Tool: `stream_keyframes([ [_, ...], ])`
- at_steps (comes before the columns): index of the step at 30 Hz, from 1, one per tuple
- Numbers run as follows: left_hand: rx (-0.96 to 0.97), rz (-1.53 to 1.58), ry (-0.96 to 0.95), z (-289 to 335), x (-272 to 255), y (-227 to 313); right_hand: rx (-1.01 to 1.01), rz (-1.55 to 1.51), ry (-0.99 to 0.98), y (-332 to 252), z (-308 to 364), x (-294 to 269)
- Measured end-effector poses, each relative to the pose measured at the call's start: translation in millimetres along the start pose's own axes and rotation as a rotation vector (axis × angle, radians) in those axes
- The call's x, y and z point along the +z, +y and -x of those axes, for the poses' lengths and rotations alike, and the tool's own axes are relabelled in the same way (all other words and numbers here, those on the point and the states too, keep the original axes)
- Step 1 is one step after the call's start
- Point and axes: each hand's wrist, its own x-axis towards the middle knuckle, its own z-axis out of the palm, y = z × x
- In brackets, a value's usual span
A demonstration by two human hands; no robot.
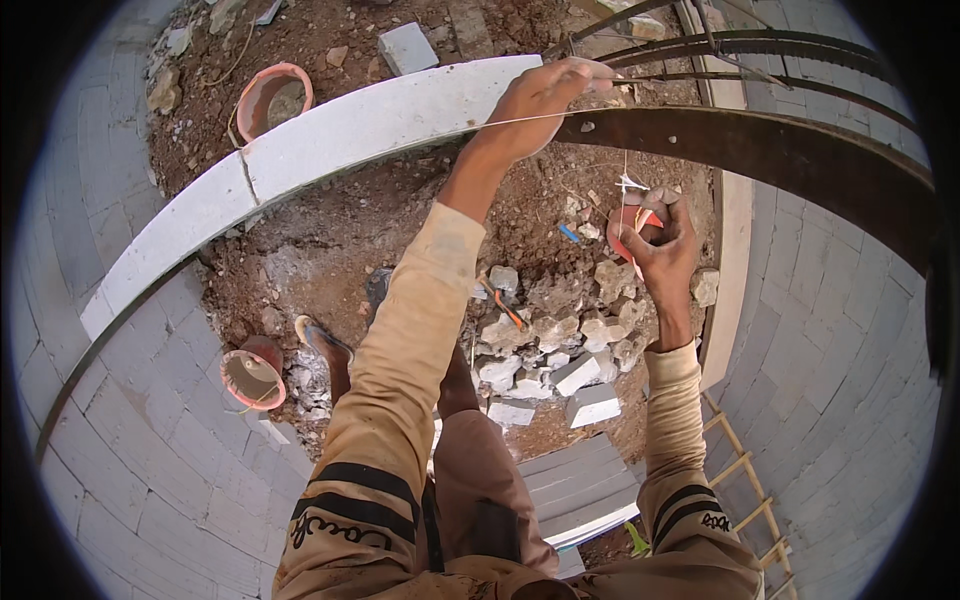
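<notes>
My left hand [535,108] lies over the right end of a row of white blocks [375,105], its fingers stretched out beyond the end. A thin white string runs across this hand, from the block edge toward the right. Lower and to the right, my right hand [665,240] is closed round a red-orange thing [628,225], partly hidden by the fingers. White string [627,182] hangs down to it from above and gathers in a small tuft there. Whether this red-orange thing is a reel cannot be made out.
A dark curved beam [740,135] and bent steel bars [780,45] extend right. Two reddish buckets [262,78] [240,378] stand at left. Below lie rubble stones [545,335], an orange-handled tool [505,305] and stacked grey blocks [580,480]. A wooden ladder [750,485] leans at right.
</notes>
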Motion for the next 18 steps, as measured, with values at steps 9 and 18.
stream_keyframes([
  [9, -0.266, 0.414, 0.262, 83.1, 73.0, 6.4, 0.054, -0.152, 0.102, -10.9, 12.9, 11.8],
  [18, -0.207, 0.424, 0.308, 73.4, 87.8, 13.7, 0.134, -0.14, 0.16, -4.8, 15.4, 3.7],
])
